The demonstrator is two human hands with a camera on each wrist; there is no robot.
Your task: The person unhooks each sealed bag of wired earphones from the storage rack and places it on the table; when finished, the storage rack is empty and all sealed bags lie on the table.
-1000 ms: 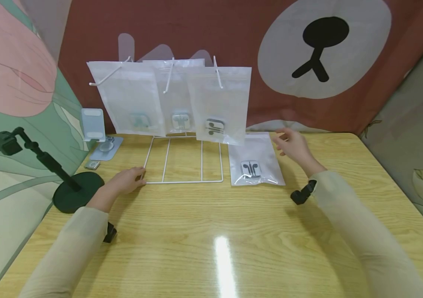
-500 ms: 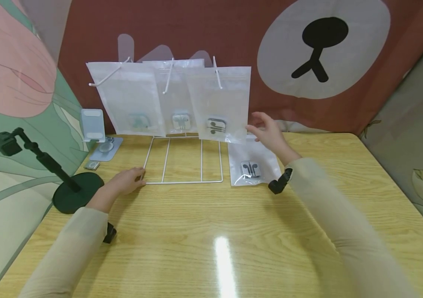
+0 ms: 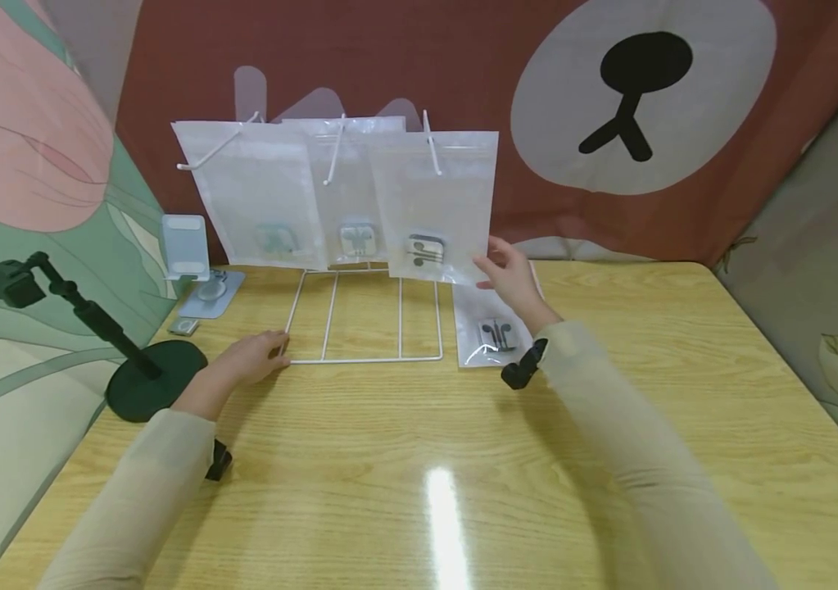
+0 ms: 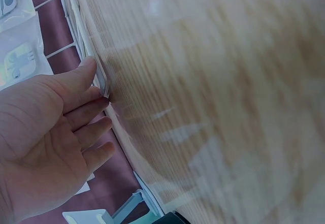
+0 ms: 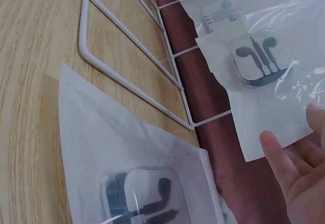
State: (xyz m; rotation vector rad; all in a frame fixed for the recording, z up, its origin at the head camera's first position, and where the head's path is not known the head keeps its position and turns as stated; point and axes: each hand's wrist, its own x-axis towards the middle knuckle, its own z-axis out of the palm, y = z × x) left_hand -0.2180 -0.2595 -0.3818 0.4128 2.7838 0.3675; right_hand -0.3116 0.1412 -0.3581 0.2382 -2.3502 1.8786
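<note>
My left hand (image 3: 252, 358) holds the front left corner of a white wire rack (image 3: 367, 360) with thumb and fingertips, as the left wrist view also shows. My right hand (image 3: 510, 274) is at the lower right edge of a white zip bag (image 3: 437, 197) hanging on the rack's right hook. In the right wrist view its fingertips overlap that edge, loosely spread. Boxed earphones (image 5: 261, 56) sit in the bottom of this bag. Another bag (image 3: 470, 336) with boxed earphones lies on the table under my right wrist, partly covered by it.
Two more bags, a left one (image 3: 256, 188) and a middle one (image 3: 348, 197), hang from the other hooks. On the left stand a pale blue phone stand (image 3: 186, 246) and a dark stand with a round base (image 3: 156, 381). A small square item (image 3: 183, 327) lies nearby.
From right of the lying bag, my right hand has moved left to the hanging bag's edge, then slightly down along it. My left hand has stayed on the rack corner.
</note>
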